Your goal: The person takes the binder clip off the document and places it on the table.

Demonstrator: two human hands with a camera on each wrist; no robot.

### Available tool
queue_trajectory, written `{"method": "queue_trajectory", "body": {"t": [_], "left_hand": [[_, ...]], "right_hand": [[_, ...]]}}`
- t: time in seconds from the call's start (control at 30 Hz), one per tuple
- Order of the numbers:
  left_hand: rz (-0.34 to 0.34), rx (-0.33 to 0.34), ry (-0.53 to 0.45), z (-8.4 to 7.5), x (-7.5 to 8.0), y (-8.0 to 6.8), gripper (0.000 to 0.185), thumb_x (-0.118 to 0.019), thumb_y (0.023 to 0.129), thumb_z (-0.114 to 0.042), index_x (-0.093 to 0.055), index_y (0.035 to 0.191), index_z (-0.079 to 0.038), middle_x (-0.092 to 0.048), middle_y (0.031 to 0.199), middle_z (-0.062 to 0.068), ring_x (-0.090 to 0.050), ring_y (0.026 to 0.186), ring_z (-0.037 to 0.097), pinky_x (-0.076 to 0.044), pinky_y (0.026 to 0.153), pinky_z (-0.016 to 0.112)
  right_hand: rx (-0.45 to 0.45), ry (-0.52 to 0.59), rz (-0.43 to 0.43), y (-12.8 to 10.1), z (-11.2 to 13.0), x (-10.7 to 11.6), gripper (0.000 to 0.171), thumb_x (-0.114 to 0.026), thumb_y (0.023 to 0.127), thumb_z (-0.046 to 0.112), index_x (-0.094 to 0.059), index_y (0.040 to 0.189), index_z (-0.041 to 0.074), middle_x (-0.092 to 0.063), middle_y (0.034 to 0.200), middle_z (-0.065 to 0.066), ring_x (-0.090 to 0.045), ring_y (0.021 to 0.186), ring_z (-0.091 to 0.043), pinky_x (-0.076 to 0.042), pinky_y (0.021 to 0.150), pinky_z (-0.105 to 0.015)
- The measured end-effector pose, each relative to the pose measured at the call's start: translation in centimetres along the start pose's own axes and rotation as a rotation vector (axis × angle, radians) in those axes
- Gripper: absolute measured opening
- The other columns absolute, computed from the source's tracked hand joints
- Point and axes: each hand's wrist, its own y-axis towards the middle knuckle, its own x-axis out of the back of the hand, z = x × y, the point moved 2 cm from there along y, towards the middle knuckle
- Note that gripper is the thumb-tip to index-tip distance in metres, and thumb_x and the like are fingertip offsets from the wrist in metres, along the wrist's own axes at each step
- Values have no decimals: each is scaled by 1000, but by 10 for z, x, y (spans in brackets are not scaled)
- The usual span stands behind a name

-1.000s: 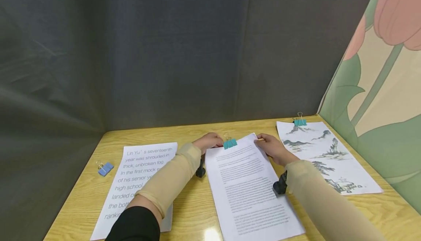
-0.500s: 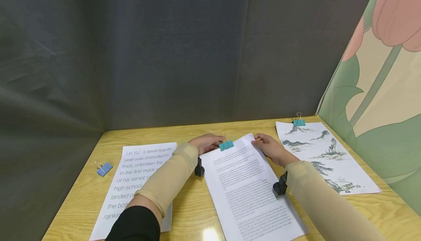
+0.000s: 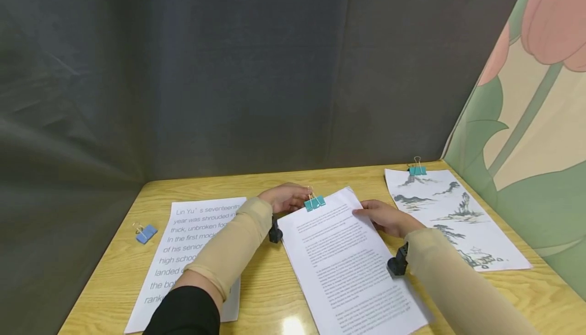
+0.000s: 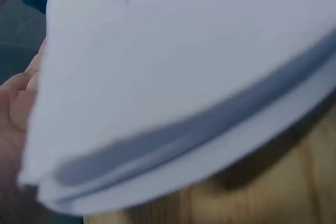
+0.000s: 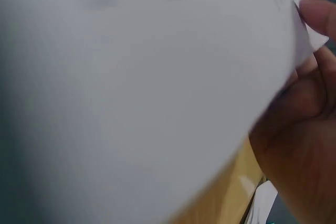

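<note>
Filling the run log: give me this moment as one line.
left hand: holds teal clip | right hand: pinches stack edge | stack: on table, clip on top edge

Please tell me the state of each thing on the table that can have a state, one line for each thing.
Middle paper stack: far end lifted, clipped at its top edge.
Teal binder clip: on the stack, handles up.
Left hand: holds the stack's top left corner by the clip.
Right hand: holds the stack's right edge.
Landscape print: flat, clipped on top.
Large-print sheet: flat, unclipped.
Blue binder clip: loose on the table.
</note>
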Motion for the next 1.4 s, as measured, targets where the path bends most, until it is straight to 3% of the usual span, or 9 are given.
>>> {"method": "queue_trajectory", "body": {"t": [0.1, 0.23, 0.37, 0.67, 0.93, 1.17, 1.4], "left_hand": [[-22, 14, 10, -1, 2, -3, 18, -64, 103, -26, -66, 105, -8, -69, 101, 2, -65, 83, 15, -50, 68, 26], [-41, 22, 29, -4, 4, -6, 25, -66, 102, -29, -70, 107, -5, -70, 96, 2, -65, 85, 15, -51, 71, 26], [-33, 4, 23, -5, 5, -9, 23, -68, 102, -29, -73, 101, -6, -70, 93, 2, -66, 82, 14, -53, 71, 26], [-61, -21, 10, -5, 3, -5, 26, -68, 102, -26, -72, 105, 0, -72, 93, 2, -65, 79, 13, -52, 69, 24], [-79, -86, 68, -4, 0, -3, 34, -67, 103, -22, -67, 117, 9, -71, 92, 4, -65, 80, 13, -52, 73, 26], [-137, -154, 126, -1, 1, 0, 31, -67, 103, -23, -68, 114, 6, -70, 101, 10, -66, 88, 18, -56, 82, 30], [-219, -233, 88, -4, 11, -2, 23, -65, 103, -11, -68, 115, 8, -72, 104, 12, -66, 91, 19, -56, 90, 35]], "right_hand": [[-29, 3, 88, -5, -6, 3, 34, -52, 109, 15, -58, 134, -7, -73, 108, -9, -68, 91, -19, -54, 79, -34], [-32, 14, 127, -8, -8, 5, 33, -53, 109, 14, -59, 134, -6, -73, 109, -8, -68, 93, -19, -54, 81, -34], [-39, 6, 110, -8, -6, 5, 33, -51, 109, 13, -58, 134, -7, -73, 109, -8, -68, 94, -20, -54, 82, -34], [-40, -14, 82, -10, -6, 5, 33, -50, 110, 13, -58, 135, -7, -72, 109, -8, -67, 93, -20, -54, 81, -34], [-46, -44, 72, -9, -6, 5, 33, -51, 110, 14, -57, 135, -6, -71, 109, -9, -66, 93, -21, -53, 82, -34], [-47, -57, 49, -9, -5, 2, 32, -52, 110, 15, -58, 133, -6, -70, 108, -10, -65, 92, -22, -53, 81, -34], [-43, -72, 51, -11, -5, 0, 35, -51, 110, 16, -56, 137, -6, -70, 112, -11, -65, 94, -23, -54, 83, -35]]}}
